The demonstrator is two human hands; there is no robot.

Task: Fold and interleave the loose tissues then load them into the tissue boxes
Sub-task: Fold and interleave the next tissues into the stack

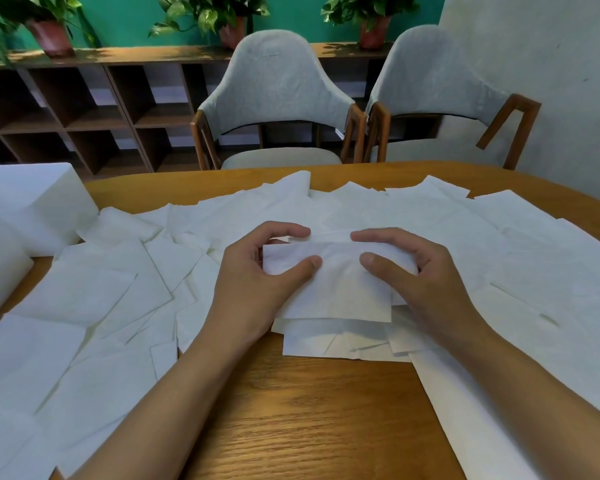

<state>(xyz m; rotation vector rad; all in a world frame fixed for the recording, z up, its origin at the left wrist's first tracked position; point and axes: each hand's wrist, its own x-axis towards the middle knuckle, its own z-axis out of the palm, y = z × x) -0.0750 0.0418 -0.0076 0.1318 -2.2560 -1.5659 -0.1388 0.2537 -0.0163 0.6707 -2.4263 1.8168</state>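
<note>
A folded white tissue [336, 285] is held just above a small stack of folded tissues [343, 341] at the middle of the wooden table [309, 417]. My left hand [257, 282] pinches its left end between thumb and curled fingers. My right hand [420, 282] pinches the right end the same way. Loose flat tissues [94, 306] lie spread over the table to the left, behind and to the right. Two plain white tissue boxes [35, 206] stand at the far left; no opening shows on them.
Two grey upholstered chairs [274, 98] stand across the table. Behind them run a dark wooden shelf unit [84, 109] and potted plants [49, 32] against a green wall. A grey wall rises at the right.
</note>
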